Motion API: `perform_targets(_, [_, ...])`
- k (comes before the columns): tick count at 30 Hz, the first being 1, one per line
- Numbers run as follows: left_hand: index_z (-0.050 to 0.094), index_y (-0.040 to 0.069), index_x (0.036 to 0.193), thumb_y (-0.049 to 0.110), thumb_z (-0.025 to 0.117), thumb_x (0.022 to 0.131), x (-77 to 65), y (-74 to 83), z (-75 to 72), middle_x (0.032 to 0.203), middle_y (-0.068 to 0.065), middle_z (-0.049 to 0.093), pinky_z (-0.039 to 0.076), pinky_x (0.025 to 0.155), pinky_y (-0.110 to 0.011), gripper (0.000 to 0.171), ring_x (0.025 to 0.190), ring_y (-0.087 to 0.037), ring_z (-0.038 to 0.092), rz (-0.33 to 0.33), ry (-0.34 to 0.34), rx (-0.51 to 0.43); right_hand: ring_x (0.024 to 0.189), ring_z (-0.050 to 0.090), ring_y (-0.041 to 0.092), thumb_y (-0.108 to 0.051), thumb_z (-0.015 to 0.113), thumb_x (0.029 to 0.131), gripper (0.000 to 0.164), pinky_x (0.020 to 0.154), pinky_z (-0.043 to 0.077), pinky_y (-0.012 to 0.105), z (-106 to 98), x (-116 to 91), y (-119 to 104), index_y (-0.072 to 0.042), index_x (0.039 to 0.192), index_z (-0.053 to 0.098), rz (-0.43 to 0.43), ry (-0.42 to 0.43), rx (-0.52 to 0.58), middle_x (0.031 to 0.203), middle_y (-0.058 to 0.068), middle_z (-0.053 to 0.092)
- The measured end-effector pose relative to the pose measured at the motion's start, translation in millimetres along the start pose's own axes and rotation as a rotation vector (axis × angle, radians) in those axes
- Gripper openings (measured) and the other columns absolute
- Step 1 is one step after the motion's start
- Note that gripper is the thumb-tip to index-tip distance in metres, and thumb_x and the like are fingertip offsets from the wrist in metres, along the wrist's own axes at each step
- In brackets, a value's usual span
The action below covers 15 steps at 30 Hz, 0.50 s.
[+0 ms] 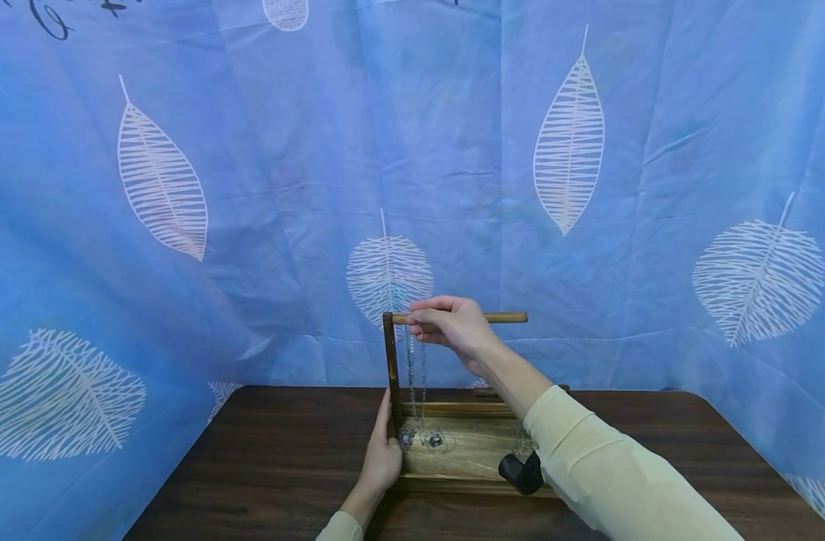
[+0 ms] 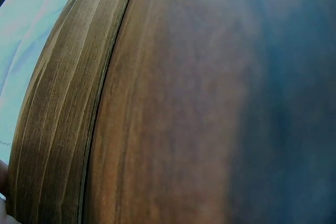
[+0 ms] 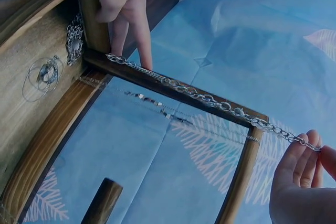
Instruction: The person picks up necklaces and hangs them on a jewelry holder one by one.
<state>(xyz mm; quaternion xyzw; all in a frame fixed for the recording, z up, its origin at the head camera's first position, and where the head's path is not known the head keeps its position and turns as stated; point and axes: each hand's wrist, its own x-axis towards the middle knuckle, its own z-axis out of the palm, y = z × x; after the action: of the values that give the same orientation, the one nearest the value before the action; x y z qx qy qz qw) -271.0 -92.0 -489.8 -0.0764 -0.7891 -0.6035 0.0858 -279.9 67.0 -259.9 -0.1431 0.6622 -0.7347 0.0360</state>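
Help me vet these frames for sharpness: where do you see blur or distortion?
Left wrist: right half hazy, bluish and out of focus, wooden strip clearer but bowed; right wrist: thick chain fairly crisp, tray rim curved, though straight from the head; head: leaf-print backdrop clear, jewellery too small for detail.

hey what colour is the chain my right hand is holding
Silver; the chain shows best in the right wrist view.

Silver link chain (image 3: pixel 239 112), straight down from right hand (image 1: pixel 453 324), beside upright wooden stand (image 1: pixel 391 357).
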Motion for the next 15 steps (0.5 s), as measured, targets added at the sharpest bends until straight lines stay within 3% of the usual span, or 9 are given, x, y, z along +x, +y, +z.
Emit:
perform_targets(6, [0.007,0.035,0.163,-0.024,0.028,0.086,-0.8,0.4,0.2,0.165,-0.02,0.013,0.041,0.074,-0.045,0.099,0.148,-0.047,0.012,-0.005,-0.004,0.004,0.083,0.072,0.019,-0.004,0.063,0.098,0.026,0.086,0.056,0.038,-10,1,-2,0.005,0.121,0.067,0.0,0.033,-0.008,0.103,0.018,0.073])
perform_targets(11, [0.006,0.034,0.163,-0.025,0.027,0.086,-0.9,0.0,0.5,0.165,-0.02,0.012,0.038,0.058,-0.04,0.099,0.148,-0.047,0.011,0.001,-0.006,-0.009,0.086,0.073,0.021,-0.004,0.063,0.098,0.027,0.084,0.056,0.036,-21,2,-3,0.006,0.123,0.066,0.0,0.066,-0.018,0.1,0.016,0.073])
perform_targets(15, [0.006,0.031,0.164,-0.025,0.026,0.086,-1.6,0.3,0.9,0.166,-0.02,0.012,0.044,0.078,-0.046,0.097,0.148,-0.046,0.012,0.016,0.0,0.003,0.087,0.072,0.02,-0.004,0.062,0.098,0.029,0.083,0.057,0.033,-31,3,-2,0.006,0.125,0.064,-0.002,0.088,-0.018,0.1,0.015,0.073])
